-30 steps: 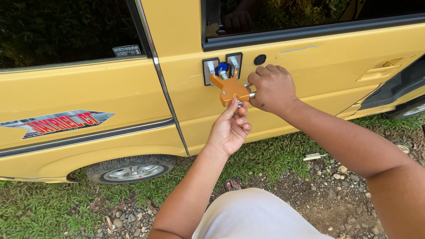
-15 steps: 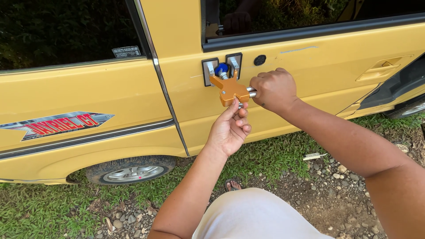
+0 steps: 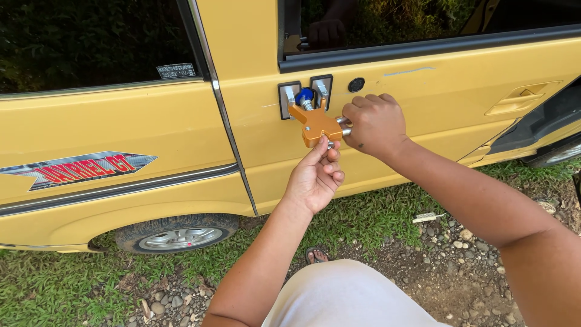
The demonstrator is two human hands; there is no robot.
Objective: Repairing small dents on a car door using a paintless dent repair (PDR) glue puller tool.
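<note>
A big yellow car (image 3: 151,139) stands on grass and little stones (image 3: 460,266). An orange tool (image 3: 316,124) with a blue knob (image 3: 304,95) sits against the car door. The right hand (image 3: 374,124) wraps tight around its silver handle. The left hand's (image 3: 315,178) fingers pinch the tool from below.
</note>
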